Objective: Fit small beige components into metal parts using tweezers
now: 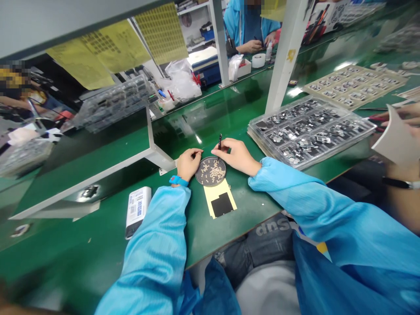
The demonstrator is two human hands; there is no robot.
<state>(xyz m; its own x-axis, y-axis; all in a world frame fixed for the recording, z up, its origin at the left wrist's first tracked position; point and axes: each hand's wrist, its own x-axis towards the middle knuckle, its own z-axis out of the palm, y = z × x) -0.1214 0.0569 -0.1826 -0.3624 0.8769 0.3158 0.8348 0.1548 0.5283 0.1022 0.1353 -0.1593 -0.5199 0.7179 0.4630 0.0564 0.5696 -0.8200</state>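
Observation:
A round black dish (211, 171) filled with several tiny pale parts sits on the green bench between my hands. My left hand (188, 163) rests at its left rim, fingers curled in a pinch; what it holds is too small to name. My right hand (235, 155) sits at the dish's right rim, gripping black tweezers (219, 141) that point upward. Just below the dish lies a yellow sheet (219, 197) carrying a black square patch (222, 204).
A white device with a label (138, 211) lies to my left. Clear trays of small metal parts (308, 129) stand at right, a beige tray (354, 83) behind them. A white post (285, 57) rises beyond; another person's arm (398, 175) is at the right edge.

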